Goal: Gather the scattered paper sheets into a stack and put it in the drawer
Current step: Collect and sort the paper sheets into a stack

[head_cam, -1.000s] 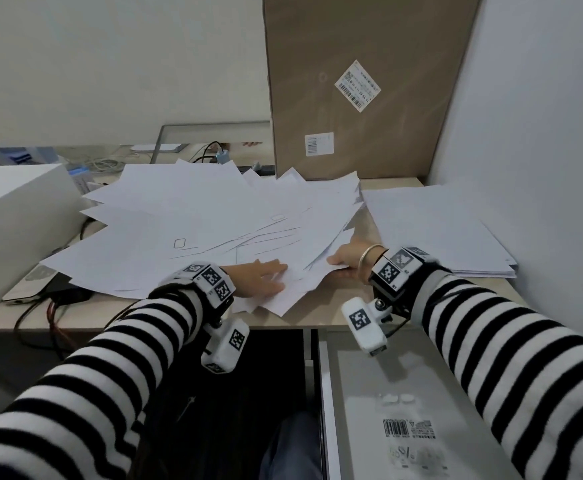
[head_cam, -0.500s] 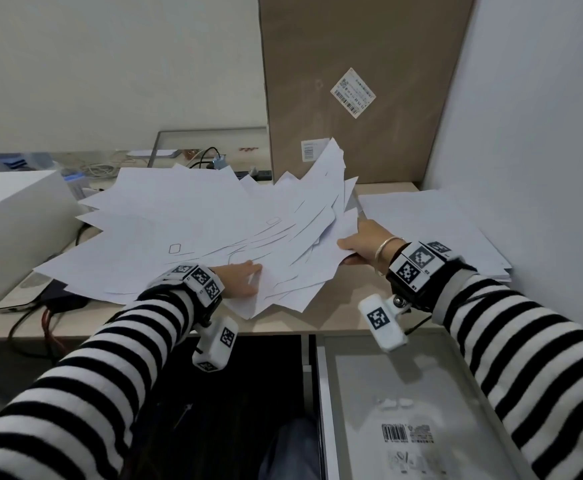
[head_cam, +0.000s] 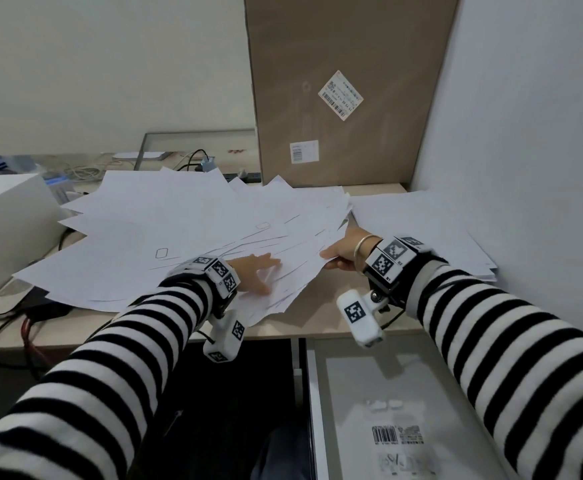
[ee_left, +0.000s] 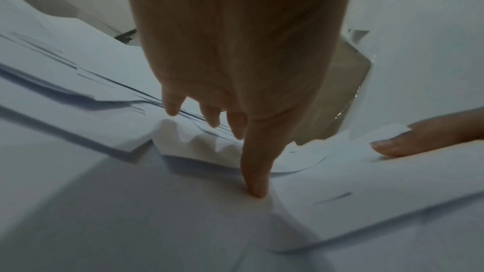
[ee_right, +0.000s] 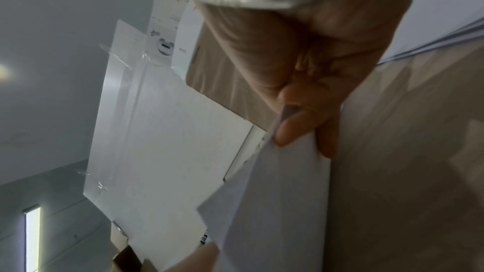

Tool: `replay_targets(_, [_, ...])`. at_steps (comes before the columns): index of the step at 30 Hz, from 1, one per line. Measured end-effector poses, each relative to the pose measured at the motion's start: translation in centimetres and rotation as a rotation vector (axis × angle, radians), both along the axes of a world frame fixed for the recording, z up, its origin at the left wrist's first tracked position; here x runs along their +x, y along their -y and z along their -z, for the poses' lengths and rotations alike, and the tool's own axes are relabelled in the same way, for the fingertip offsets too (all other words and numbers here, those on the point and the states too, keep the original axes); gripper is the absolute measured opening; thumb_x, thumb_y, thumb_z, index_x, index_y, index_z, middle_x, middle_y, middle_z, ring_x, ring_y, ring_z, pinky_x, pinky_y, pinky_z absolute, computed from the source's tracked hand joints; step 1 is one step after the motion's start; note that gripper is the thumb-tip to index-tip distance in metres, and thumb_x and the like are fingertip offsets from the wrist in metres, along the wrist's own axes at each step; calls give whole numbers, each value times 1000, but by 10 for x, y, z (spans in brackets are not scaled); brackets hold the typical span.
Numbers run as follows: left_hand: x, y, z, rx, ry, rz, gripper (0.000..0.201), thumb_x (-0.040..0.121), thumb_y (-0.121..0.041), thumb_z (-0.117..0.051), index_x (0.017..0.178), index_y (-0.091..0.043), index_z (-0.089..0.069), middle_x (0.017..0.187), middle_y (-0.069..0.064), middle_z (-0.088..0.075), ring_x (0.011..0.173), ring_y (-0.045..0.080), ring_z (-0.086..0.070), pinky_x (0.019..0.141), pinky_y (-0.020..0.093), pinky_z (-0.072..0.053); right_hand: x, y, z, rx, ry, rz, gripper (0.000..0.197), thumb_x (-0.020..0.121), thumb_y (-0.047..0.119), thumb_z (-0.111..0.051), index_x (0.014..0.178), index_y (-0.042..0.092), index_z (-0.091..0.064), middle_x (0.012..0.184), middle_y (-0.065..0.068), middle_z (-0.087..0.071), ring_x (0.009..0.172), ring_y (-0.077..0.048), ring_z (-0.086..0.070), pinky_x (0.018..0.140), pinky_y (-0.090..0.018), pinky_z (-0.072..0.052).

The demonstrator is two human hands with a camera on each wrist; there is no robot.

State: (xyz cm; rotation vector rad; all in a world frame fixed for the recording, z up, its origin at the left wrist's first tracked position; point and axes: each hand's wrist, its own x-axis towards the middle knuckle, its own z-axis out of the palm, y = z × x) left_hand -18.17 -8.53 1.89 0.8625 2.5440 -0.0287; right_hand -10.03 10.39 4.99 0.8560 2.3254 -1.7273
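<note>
Many white paper sheets [head_cam: 179,237] lie fanned over the desk [head_cam: 321,317], overlapping loosely. My left hand [head_cam: 264,271] lies flat on their near part with straight, spread fingers. In the left wrist view its index fingertip [ee_left: 255,190] presses down on the paper sheets [ee_left: 131,214]. My right hand [head_cam: 335,256] grips the right edge of the fan. In the right wrist view my right hand [ee_right: 301,127] pinches the paper sheets [ee_right: 275,214] between thumb and curled fingers. Below the desk's front edge at the right sits the open grey drawer [head_cam: 352,393], which holds something with a barcode label.
A second, tidier pile of paper [head_cam: 421,230] lies at the right, against the wall. A tall brown cardboard box [head_cam: 345,98] stands at the back. A white box [head_cam: 6,230] stands at the left, with cables [head_cam: 26,327] beside it.
Half a second ago my right hand held the right side of the sheets raised; now that side lies low over the desk again. My left hand stays pressed on the paper.
</note>
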Motion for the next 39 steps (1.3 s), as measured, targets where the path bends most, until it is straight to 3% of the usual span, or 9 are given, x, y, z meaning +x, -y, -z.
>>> replay_targets(8, [-9,11,0,-54,-15,-16,63,99,-35,-43,153,-22,-13,156,4,-27,133,23,-42,107,29,-32,0,-13,-12,-39,-245,101,36,90,-6,-54,125,-10,-46,116,-25,-59,36,-13,-61,37,-17,-48])
replay_targets(13, [-8,20,-2,-79,-80,-22,63,101,-30,-40,154,-19,-6,159,3,-19,138,23,-35,109,29,-27,11,-35,-31,27,-384,113,14,90,-6,-52,102,-3,-58,75,-14,-61,35,-5,-58,39,-13,-46])
replay_targets(17, [-7,25,-2,-85,-96,-50,55,102,-28,-37,152,-16,-16,155,7,-28,136,27,-40,108,29,-30,22,-62,-38,78,-374,211,17,89,-2,-52,79,10,-58,69,-10,-57,45,-13,-55,38,-13,-40])
replay_targets(19, [-6,23,-4,-91,-98,-46,55,102,-28,-37,152,-16,-18,156,6,-26,138,25,-36,109,29,-28,24,-68,-32,106,-293,215,8,89,0,-54,84,3,-60,72,-16,-58,54,-21,-51,42,-13,-41])
replay_targets(23, [-5,8,-12,-57,-72,-18,60,100,-35,-43,152,-18,-18,159,3,-19,144,20,-23,115,32,-18,19,-65,-18,91,-161,178,31,90,-3,-52,118,-15,-54,121,-30,-58,87,-27,-56,78,-37,-51])
replay_targets(29, [-6,-33,-15,75,-8,22,64,98,-38,-47,152,-23,-17,161,-2,-10,147,17,-16,119,35,-11,13,-62,-9,154,48,105,41,83,11,-69,118,-4,-54,105,-17,-64,94,-31,-63,87,-41,-52])
replay_targets(34, [-10,-69,-4,75,13,59,65,99,-36,-46,153,-22,-13,161,-2,-7,147,18,-15,117,30,-11,9,-76,-7,281,147,63,18,86,0,-62,83,4,-45,72,-11,-52,60,-21,-52,49,-29,-49])
replay_targets(37, [-12,-80,6,-27,-44,89,60,102,-34,-38,152,-12,-15,158,8,-17,137,24,-34,114,35,-25,6,-91,-2,207,64,125,17,85,-6,-60,82,4,-46,84,-15,-55,69,-23,-57,63,-31,-57])
replay_targets(39, [-18,-82,12,-16,-67,85,53,103,-30,-34,149,-8,-20,154,13,-23,124,22,-42,109,39,-31,8,-104,-3,182,-28,153,21,84,-8,-60,102,-1,-53,101,-18,-56,74,-19,-57,55,-20,-56])
